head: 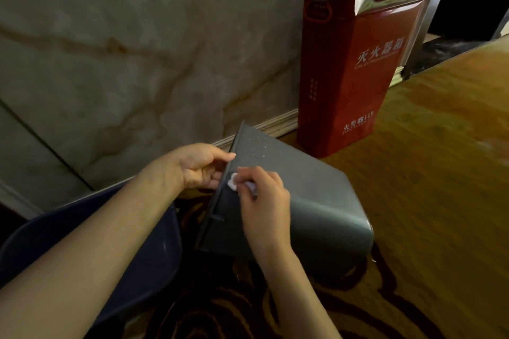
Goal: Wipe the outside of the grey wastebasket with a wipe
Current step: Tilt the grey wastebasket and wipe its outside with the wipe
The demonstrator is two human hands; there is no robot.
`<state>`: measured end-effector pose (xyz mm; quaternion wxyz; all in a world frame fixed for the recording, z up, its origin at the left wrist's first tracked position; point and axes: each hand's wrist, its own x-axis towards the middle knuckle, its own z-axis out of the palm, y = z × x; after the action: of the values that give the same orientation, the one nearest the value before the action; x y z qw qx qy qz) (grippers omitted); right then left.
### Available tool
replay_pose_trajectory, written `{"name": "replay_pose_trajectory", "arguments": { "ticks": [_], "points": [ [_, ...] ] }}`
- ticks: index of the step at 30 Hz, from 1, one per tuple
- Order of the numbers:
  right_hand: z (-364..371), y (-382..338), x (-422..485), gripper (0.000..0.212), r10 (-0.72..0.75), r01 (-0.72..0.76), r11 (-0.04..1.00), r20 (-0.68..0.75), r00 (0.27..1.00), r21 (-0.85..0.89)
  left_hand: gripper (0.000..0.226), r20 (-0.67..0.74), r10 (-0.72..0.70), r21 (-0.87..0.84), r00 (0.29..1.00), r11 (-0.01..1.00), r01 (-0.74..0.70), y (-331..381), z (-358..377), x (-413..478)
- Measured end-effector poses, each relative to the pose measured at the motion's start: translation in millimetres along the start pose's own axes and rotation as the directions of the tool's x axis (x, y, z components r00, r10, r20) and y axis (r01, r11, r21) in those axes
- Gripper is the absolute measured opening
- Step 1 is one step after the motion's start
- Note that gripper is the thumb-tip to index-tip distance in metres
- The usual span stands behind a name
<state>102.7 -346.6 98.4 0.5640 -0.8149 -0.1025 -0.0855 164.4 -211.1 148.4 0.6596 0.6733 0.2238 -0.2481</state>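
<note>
A view looking down from a person's head shows two bare arms reaching in from the lower left of the frame toward a grey wastebasket [303, 201] that lies tipped on its side in the lower centre, on a dark patterned carpet [413, 297]. Its open rim faces left and its closed base points right. The left hand [201, 166], just left of centre, grasps the upper rim, thumb on the outside wall and fingers curled toward the inside, steadying the bin. The right hand [265, 201] is bunched around a small white wipe [232, 181] and presses it against the upward-facing wall, just beside the rim and touching it. Pale specks still dot that wall above the wipe, near the top corner, so this face looks only partly cleaned. The stretch of wall toward the base appears smooth, though the dim light makes it hard to say whether it is wiped. The sides against the carpet and turned away are hidden, so the wiping seems to be in an early or middle stage. A tall red fire extinguisher box [355, 69] stands in the upper right against a marble wall [124, 49]. A dark blue tub [96, 242] sits at the lower left, under the left arm.
</note>
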Motion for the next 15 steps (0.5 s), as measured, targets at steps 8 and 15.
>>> {"name": "replay_pose_trajectory", "arguments": {
  "ticks": [8,15],
  "points": [
    [-32,44,28,0.010,0.197,-0.205,0.979,-0.206,0.959,-0.018,0.020,-0.232,0.327,0.272,0.916,0.926,-0.261,-1,24,-5],
    [-22,114,14,0.012,0.409,-0.424,0.906,-0.310,0.858,0.023,0.026,-0.115,0.543,0.591,0.832,0.710,-0.383,13,11,-22]
  ]
}}
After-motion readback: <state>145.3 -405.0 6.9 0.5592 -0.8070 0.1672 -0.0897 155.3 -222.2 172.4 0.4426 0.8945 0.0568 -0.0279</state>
